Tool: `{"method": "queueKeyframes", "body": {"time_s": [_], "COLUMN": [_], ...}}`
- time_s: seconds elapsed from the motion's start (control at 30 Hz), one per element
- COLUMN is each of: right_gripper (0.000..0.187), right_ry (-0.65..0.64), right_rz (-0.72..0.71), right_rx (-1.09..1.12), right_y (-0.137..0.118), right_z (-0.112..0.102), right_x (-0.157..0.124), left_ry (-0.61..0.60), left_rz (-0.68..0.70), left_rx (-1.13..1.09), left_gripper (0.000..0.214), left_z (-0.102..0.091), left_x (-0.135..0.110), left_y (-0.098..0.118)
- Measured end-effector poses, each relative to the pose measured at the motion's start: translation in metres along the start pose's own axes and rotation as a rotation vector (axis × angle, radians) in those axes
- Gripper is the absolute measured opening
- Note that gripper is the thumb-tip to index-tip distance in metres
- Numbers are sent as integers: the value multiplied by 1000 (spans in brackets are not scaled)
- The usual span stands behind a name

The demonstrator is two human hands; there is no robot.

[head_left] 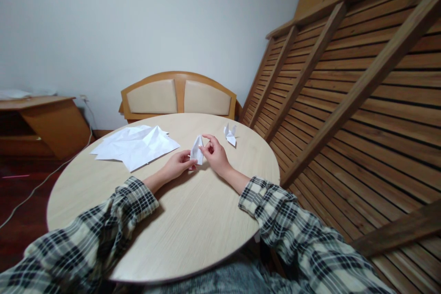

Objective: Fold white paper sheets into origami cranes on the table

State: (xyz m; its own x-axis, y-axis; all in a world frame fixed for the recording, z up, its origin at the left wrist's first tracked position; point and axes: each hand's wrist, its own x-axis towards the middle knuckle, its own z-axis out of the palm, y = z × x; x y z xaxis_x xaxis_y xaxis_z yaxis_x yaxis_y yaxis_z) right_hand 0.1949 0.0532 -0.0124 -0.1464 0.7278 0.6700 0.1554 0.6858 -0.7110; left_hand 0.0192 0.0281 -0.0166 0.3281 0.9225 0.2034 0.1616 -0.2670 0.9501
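Observation:
A small folded white paper piece (pixel 197 149) stands upright above the round light-wood table (pixel 193 229), held between both my hands. My left hand (pixel 179 164) pinches its lower left edge with thumb and fingers closed on it. My right hand (pixel 215 152) grips its right side, fingers curled and the index finger raised over the top. Both forearms, in plaid sleeves, rest on the tabletop. A finished folded paper figure (pixel 230 134) sits on the table just beyond my right hand.
Several creased white paper sheets (pixel 134 146) lie spread on the table's far left. A wooden padded headboard (pixel 179 96) stands behind the table. A slatted wooden frame (pixel 347 96) leans along the right. A low wooden cabinet (pixel 44 124) and a white cable (pixel 41 183) are at the left.

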Motion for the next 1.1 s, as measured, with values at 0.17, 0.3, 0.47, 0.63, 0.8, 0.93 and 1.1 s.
{"method": "queueKeyframes", "body": {"time_s": [0.17, 0.3, 0.47, 0.63, 0.8, 0.93, 1.1], "right_gripper": [44, 42, 32, 30, 31, 32, 29], "right_ry": [-21, -49, -63, -83, -135, -179, -163], "right_rz": [14, 17, -8, 0, -23, -37, -40], "right_rx": [-17, -92, -229, -272, -375, -470, -372], "right_y": [0, -2, -4, -4, -8, -9, -7], "right_z": [-1, -5, -12, -13, -18, -25, -25], "right_x": [1, 4, 8, 8, 9, 11, 13], "left_ry": [-11, -43, -58, -66, -78, -77, -68], "left_rz": [8, 12, 11, 10, 11, 1, -12], "left_rx": [39, 55, 81, 120, 141, 147, 161], "left_gripper": [23, 23, 24, 22, 22, 25, 27], "left_z": [0, -1, -1, -1, -3, -4, -4], "left_x": [-1, -1, -2, -2, 0, 1, 1], "left_y": [0, -1, -2, -3, -6, -9, -8]}}
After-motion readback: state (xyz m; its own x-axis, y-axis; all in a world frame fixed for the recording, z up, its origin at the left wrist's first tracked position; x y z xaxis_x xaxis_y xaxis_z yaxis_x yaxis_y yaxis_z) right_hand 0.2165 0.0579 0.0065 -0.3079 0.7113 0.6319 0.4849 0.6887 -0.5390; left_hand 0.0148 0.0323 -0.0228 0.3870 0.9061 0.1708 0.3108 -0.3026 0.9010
